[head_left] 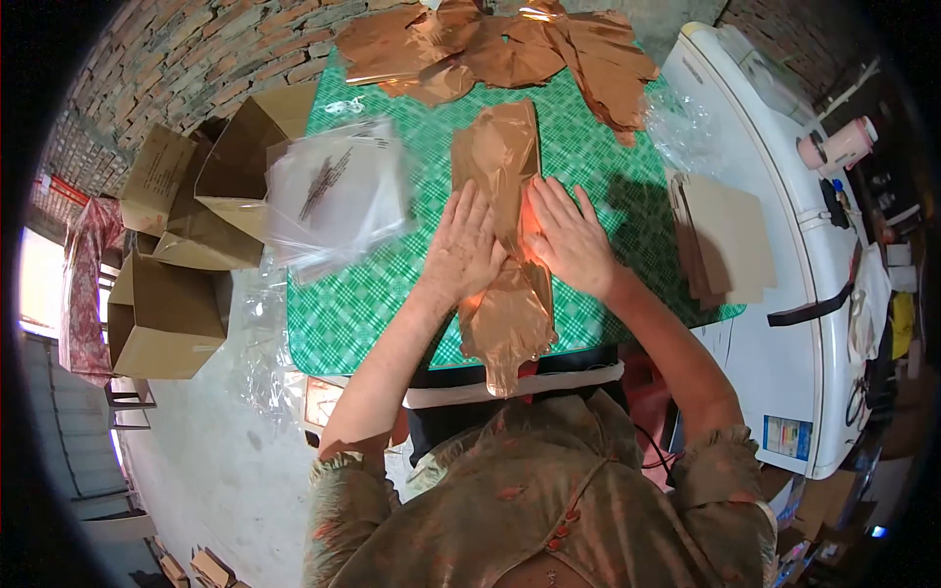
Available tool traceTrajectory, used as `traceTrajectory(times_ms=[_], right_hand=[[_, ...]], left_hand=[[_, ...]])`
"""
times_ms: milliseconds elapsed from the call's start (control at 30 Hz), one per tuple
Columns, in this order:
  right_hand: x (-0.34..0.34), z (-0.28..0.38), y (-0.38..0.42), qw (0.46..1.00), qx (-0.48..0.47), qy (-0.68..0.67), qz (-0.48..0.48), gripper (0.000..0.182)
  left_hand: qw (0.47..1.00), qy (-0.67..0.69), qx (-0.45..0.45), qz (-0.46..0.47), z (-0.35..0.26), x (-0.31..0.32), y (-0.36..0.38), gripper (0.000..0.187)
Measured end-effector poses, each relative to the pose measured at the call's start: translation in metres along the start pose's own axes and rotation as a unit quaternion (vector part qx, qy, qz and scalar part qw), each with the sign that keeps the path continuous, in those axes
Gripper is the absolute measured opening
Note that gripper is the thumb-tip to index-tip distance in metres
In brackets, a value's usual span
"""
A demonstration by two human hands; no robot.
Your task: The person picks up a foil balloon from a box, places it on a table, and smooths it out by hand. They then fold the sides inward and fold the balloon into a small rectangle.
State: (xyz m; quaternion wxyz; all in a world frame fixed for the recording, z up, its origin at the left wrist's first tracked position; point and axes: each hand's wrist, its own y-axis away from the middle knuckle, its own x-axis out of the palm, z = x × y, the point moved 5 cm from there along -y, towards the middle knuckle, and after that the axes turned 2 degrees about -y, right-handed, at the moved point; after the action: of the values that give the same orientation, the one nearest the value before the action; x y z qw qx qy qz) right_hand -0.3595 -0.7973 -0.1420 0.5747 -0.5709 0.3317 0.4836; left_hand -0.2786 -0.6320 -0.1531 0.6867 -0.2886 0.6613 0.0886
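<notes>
A shiny copper-coloured foil piece (pixel 510 220), resembling a flat uninflated balloon, lies folded lengthwise on the green checked tablecloth (pixel 392 323). Its narrow tab hangs over the front table edge. My left hand (pixel 465 243) rests flat on its left side, fingers stretched out. On the right side, my right hand (pixel 570 238) lies palm down with its fingers extended, pressing near the foil's edge. Both palms cover parts of the foil. More crumpled copper foil pieces (pixel 500 49) are heaped at the far end of the table.
Clear printed plastic bags (pixel 343 196) are stacked at the left table edge, beside open cardboard boxes (pixel 181 304). Brown card sheets (pixel 730 240) lie at the right edge. A white refrigerator (pixel 765 176) borders the table's right side. Clear plastic film (pixel 681 132) lies at the back right.
</notes>
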Motion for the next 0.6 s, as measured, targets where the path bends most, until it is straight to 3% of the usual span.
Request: traceTrajectory(times_ms=[267, 600], right_hand=[[0.0043, 0.0059, 0.0019, 0.999, 0.017, 0.009, 0.029, 0.077], [0.0098, 0.0036, 0.003, 0.999, 0.008, 0.019, 0.037, 0.069]], left_hand=[[1.0, -0.011, -0.003, -0.017, 0.0003, -0.0004, 0.0005, 0.064], [0.998, 0.024, 0.001, -0.059, -0.0003, 0.0008, 0.0017, 0.058]])
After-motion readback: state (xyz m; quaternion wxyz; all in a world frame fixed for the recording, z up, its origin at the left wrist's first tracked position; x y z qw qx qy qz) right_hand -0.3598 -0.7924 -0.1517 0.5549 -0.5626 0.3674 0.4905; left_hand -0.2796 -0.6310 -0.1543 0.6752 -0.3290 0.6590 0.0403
